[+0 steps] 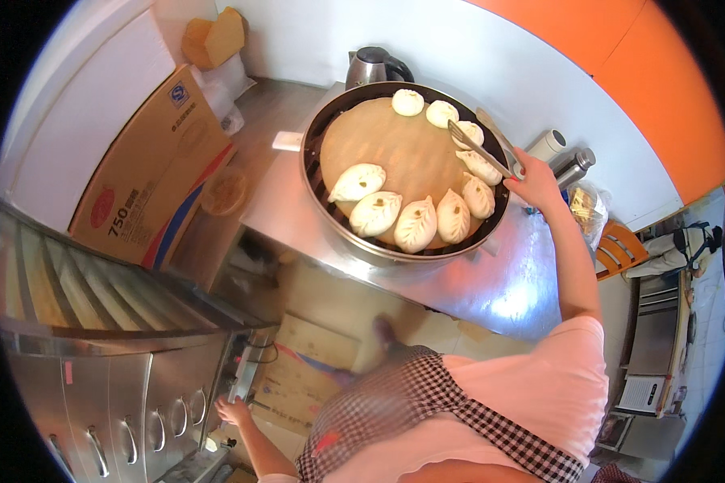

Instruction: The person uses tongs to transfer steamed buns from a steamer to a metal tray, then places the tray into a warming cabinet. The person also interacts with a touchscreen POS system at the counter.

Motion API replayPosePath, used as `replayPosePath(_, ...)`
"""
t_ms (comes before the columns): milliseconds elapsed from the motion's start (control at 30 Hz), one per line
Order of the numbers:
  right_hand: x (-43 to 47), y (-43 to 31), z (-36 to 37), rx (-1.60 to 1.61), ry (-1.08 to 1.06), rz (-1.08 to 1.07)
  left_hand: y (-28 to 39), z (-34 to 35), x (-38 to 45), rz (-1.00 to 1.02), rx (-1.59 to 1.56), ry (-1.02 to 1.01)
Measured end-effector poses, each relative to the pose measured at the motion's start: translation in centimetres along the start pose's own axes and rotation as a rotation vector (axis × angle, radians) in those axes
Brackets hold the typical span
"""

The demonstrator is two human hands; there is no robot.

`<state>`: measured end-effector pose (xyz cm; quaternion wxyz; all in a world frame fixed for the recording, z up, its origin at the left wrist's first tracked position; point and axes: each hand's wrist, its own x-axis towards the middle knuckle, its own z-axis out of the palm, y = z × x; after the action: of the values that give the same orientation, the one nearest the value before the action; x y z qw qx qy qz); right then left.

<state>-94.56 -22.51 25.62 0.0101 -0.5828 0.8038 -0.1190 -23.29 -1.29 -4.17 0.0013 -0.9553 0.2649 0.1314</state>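
My right hand grips a pair of metal tongs at the right rim of a large round steamer. The slotted tip of the tongs is at a round bun; whether it pinches the bun I cannot tell. Several round and leaf-shaped pleated buns lie in an arc on the tan steamer liner. Low on the left, my left hand is beside a steel cabinet with handles, near a small pale object at its edge; its grip is unclear.
The steamer stands on a metal table. Behind it is an electric kettle; to the right, steel flasks and a bagged item. Left are a cardboard box and a steel cabinet. A person is far right.
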Motion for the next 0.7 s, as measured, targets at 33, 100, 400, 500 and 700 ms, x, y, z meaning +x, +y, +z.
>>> replayPosePath(33,1.3,0.1,0.3,-0.022,-0.045,-0.028,-0.5,1.1,-0.9,0.022,-0.042,-0.012)
replayPosePath(100,3.6,0.6,0.8,-0.071,-0.131,-0.086,-1.9,4.5,-2.0,0.107,-0.108,0.009)
replayPosePath(400,4.7,5.7,1.9,0.529,-0.252,0.064,1.4,7.1,-9.1,0.101,-0.298,-0.213)
replayPosePath(500,6.0,4.4,4.1,0.216,-0.022,-0.145,2.9,7.1,-8.8,0.077,-0.237,-0.196)
replayPosePath(700,7.6,7.0,3.7,0.174,-0.082,-0.203,4.3,7.2,-8.9,0.237,-0.331,-0.149)
